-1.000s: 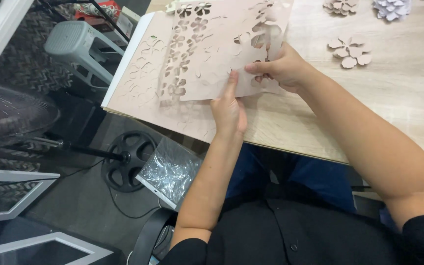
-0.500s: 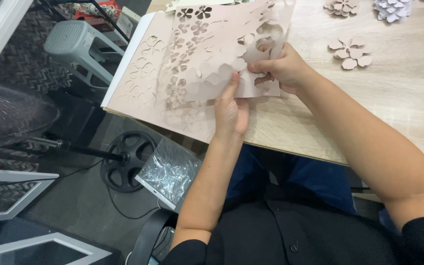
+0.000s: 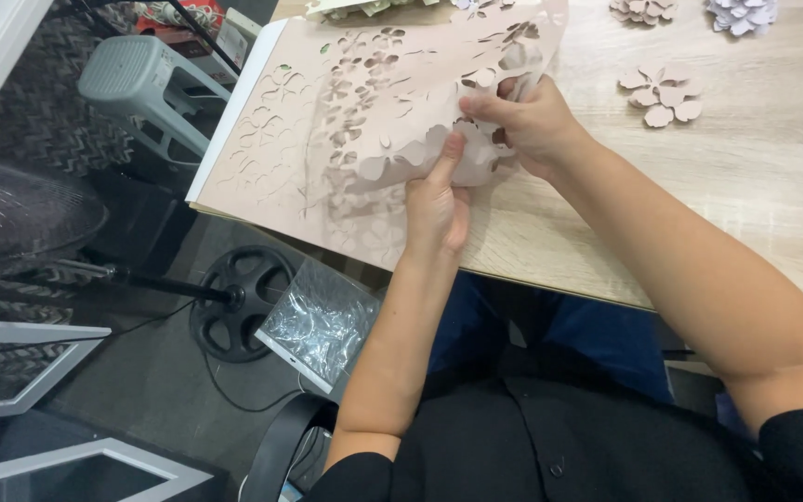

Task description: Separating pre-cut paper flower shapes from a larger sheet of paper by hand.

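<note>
Both hands clamped on a pink die-cut sheet (image 3: 401, 121) at the surface's (image 3: 755, 167) near left corner: left hand (image 3: 437, 200) pinning from below with thumb up, right hand (image 3: 532, 121) pinching a petal piece, apparently to tear it free. Finished paper flower (image 3: 660, 93) lying apart, further right.

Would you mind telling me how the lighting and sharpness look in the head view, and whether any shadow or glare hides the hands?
Head view: even, soft light; the wooden table is bright without glare. Left hand and right hand are sharp on the pink cut-out sheet, which throws a faint shadow on the sheets beneath. The clear plastic bag on the dim floor glints.
</note>
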